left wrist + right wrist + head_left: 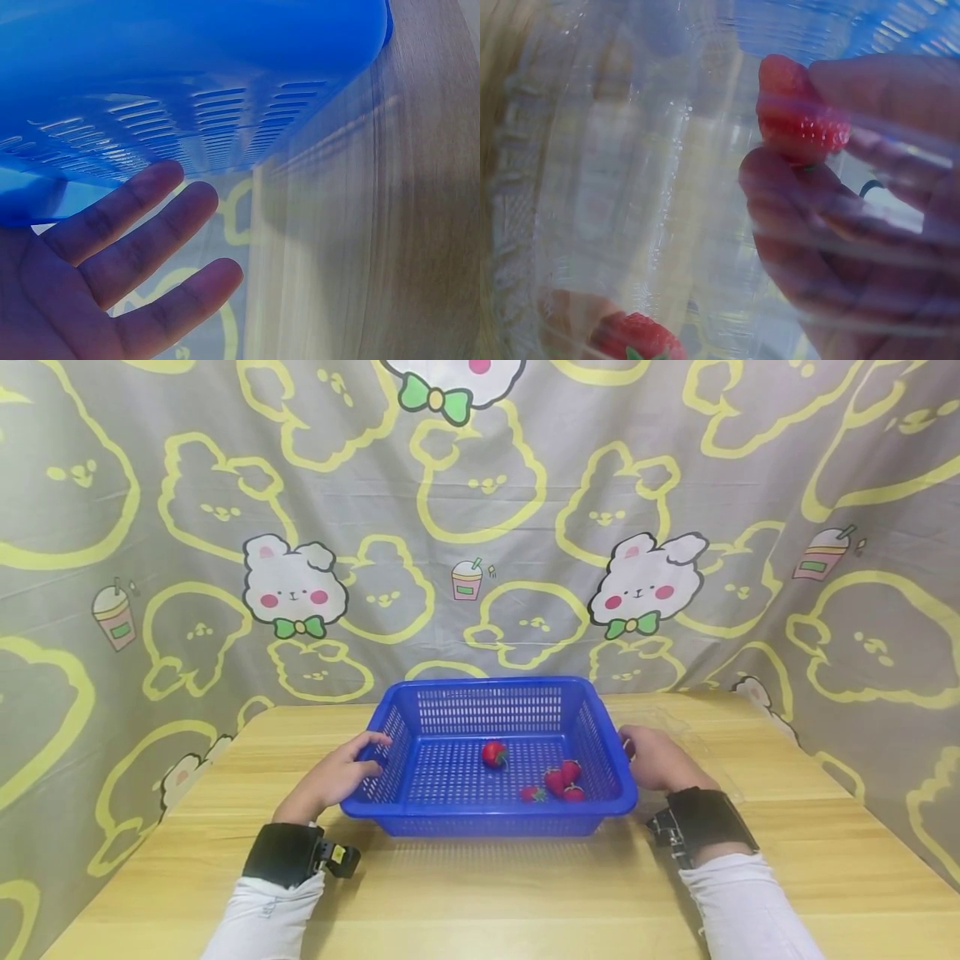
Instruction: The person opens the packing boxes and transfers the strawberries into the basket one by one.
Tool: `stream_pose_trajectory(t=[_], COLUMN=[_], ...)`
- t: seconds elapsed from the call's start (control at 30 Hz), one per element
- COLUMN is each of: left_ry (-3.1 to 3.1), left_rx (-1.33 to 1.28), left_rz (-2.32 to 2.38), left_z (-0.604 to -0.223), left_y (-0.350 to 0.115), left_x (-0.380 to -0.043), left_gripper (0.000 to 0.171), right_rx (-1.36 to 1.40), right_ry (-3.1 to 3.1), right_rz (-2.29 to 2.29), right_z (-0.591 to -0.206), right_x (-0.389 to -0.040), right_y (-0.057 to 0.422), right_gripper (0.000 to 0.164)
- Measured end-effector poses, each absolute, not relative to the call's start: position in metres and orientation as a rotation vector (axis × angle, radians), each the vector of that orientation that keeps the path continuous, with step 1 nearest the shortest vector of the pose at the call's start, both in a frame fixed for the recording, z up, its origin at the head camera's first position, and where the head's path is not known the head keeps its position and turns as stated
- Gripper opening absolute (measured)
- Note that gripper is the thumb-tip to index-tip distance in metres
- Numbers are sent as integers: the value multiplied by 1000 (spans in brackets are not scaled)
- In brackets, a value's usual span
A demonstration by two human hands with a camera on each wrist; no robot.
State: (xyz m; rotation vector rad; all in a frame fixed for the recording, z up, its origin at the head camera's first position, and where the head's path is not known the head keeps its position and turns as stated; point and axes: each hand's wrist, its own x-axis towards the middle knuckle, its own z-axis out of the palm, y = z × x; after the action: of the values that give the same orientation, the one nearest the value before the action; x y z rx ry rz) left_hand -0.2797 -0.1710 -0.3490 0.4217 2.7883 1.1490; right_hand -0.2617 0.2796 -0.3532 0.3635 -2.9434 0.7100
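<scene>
A blue plastic basket (487, 808) with slotted sides stands on the table. Inside it, one strawberry (493, 753) lies near the middle and several more strawberries (555, 782) lie toward the front right. My left hand (347, 768) holds the basket's left rim, two digits over the edge; three fingers (161, 232) extend beneath the outer wall in the left wrist view. Right of the basket, my right hand (660, 758) pinches a strawberry (791, 112) between thumb and fingertips. A clear plastic container (525, 165) surrounds that view, with another strawberry (641, 337) low down.
The light wooden table (480, 902) extends in front of and beside the basket. A grey cloth (390, 485) with yellow outlines and white rabbit faces hangs behind and at both sides. The clear container is barely visible in the head view.
</scene>
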Motion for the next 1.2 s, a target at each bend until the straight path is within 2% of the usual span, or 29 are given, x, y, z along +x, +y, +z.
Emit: stream_pose_trajectory(t=[1.2], left_ry=[2789], left_rx=[416], left_rz=[1161], left_z=[-348], left_y=[-170], left_x=[-279], left_gripper=[40], right_rx=[322], right_ry=[-2884], right_rz=[719], right_z=[-342], right_x=[-255], right_y=[282], right_gripper=[19])
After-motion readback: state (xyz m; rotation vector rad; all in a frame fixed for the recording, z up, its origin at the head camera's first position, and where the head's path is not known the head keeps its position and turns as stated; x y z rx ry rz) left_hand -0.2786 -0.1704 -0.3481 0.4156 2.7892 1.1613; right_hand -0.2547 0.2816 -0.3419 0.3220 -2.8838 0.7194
